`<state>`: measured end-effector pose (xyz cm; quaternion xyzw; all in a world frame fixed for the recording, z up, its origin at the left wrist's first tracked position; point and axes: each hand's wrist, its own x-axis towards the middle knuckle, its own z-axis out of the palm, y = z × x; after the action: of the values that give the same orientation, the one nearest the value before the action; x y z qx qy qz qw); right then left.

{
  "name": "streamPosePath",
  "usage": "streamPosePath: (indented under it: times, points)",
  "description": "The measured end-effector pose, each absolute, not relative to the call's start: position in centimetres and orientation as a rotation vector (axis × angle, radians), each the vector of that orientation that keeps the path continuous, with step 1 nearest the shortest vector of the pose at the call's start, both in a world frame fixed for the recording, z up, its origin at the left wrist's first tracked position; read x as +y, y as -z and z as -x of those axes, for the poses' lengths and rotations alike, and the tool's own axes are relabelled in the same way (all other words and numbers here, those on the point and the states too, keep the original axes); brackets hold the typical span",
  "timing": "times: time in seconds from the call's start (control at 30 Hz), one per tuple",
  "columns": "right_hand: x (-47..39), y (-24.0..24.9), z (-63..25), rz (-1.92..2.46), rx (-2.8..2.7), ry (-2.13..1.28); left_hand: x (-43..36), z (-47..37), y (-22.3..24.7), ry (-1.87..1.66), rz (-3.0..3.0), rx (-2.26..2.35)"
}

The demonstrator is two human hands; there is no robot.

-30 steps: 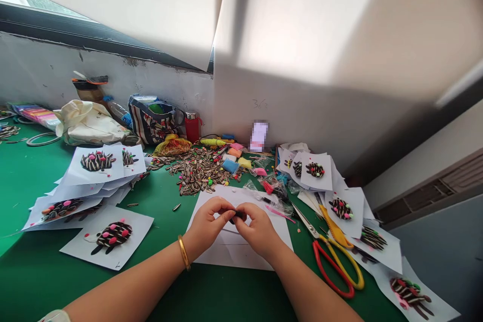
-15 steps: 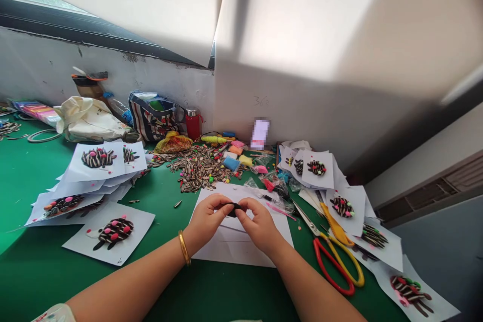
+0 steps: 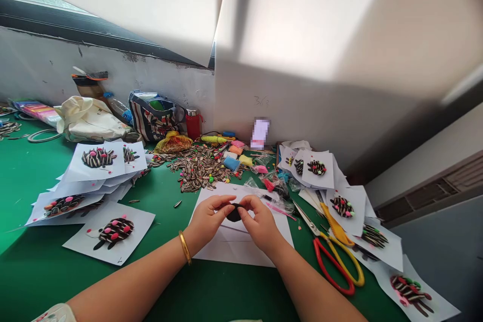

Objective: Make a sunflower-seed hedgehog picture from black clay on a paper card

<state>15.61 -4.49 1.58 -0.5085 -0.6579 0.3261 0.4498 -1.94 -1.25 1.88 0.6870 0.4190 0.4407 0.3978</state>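
Between my two hands is a flattened dark piece of modelling clay, held above sheets of white paper. My left hand, with a gold bangle at the wrist, pinches its left side between thumb and fingers. On the other edge, the thumb and fingers of my right hand close round it. Beyond the hands lies a heap of striped sunflower seeds. Small packets of coloured clay sit at the heap's right. A pink tool rests on the paper's right side.
Large scissors with red and yellow handles lie to the right, blades open. Cards with seed hedgehogs are stacked at the left and right. Bags and a red flask stand along the wall.
The dark clay piece has turned in my fingers, so more of its flat face shows. Both hands stay in nearly the same place.
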Motion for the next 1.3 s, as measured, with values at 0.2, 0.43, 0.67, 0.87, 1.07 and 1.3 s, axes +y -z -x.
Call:
streamPosePath:
  times: [0.2,0.43,0.67,0.87,1.07,1.3]
  points:
    - [-4.56,-1.79,-15.61,1.257,-1.653,-0.816,-1.32,1.93,-1.74,-1.088,-1.81,1.074]
    - [-4.6,-1.96,-15.56,1.279,-1.67,-0.78,-1.42,2.01,-1.69,-1.099,-1.868,1.051]
    - [-4.72,-2.11,-15.56,1.269,-1.681,-0.739,-1.61,1.91,-2.25,-1.054,-1.838,1.082]
    - [-4.9,-2.3,-15.37,1.265,-1.721,-0.763,-1.37,1.92,-2.32,-1.058,-1.858,1.078]
    - [-4.68,-2.33,-15.62,1.27,-1.726,-0.716,-1.39,1.8,-2.24,-1.022,-1.778,1.059]
    - [-4.69,-2.26,-15.71,1.276,-1.719,-0.692,-1.35,1.81,-2.39,-1.027,-1.797,1.066]
